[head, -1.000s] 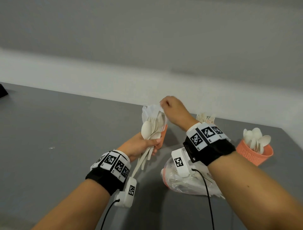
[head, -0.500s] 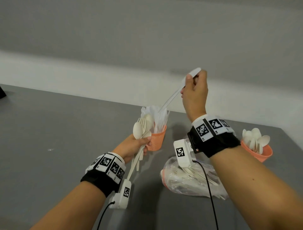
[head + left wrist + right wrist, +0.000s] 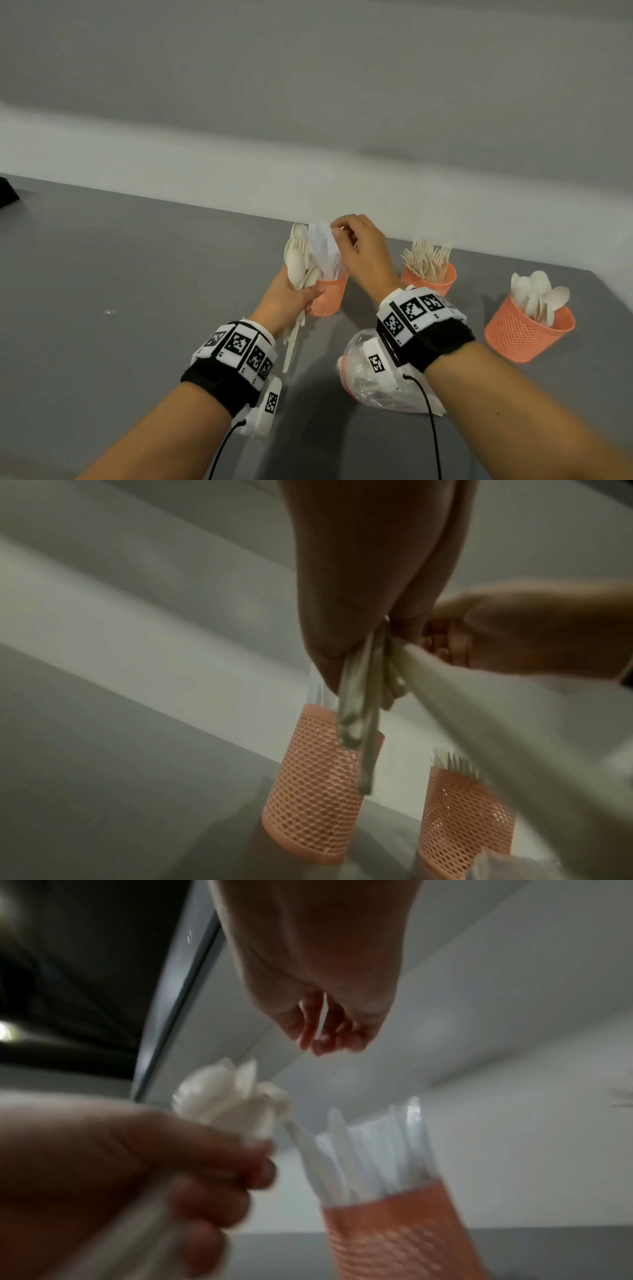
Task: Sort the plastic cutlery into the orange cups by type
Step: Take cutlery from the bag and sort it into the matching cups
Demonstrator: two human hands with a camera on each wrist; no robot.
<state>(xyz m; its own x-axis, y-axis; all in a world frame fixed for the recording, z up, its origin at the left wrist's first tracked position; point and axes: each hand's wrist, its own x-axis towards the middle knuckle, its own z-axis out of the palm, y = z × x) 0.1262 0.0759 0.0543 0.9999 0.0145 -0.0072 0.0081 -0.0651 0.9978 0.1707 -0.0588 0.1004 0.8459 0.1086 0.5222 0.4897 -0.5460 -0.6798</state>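
My left hand (image 3: 294, 298) grips a bundle of white spoons and forks (image 3: 298, 263) by the handles, held upright just left of the orange mesh cup of clear knives (image 3: 327, 298). My right hand (image 3: 337, 231) hovers over the knife tops with fingertips (image 3: 318, 1039) loosely curled, and nothing shows between them. The bundle (image 3: 232, 1107) and the knife cup (image 3: 394, 1231) sit below those fingers. An orange cup of forks (image 3: 428, 277) stands to the right and an orange cup of spoons (image 3: 527, 332) stands at the far right. The handles (image 3: 359, 710) hang down from my left fist.
A clear plastic bag (image 3: 376, 387) with more white cutlery lies on the grey table (image 3: 137, 308) under my right wrist. The table's far edge runs just behind the cups, with a pale wall beyond. A dark object (image 3: 7, 195) sits at the far left edge.
Half a second ago my right hand held a clear knife raised high. It has come down over the knife cup and the knife is no longer in its fingers. My left hand barely moved.
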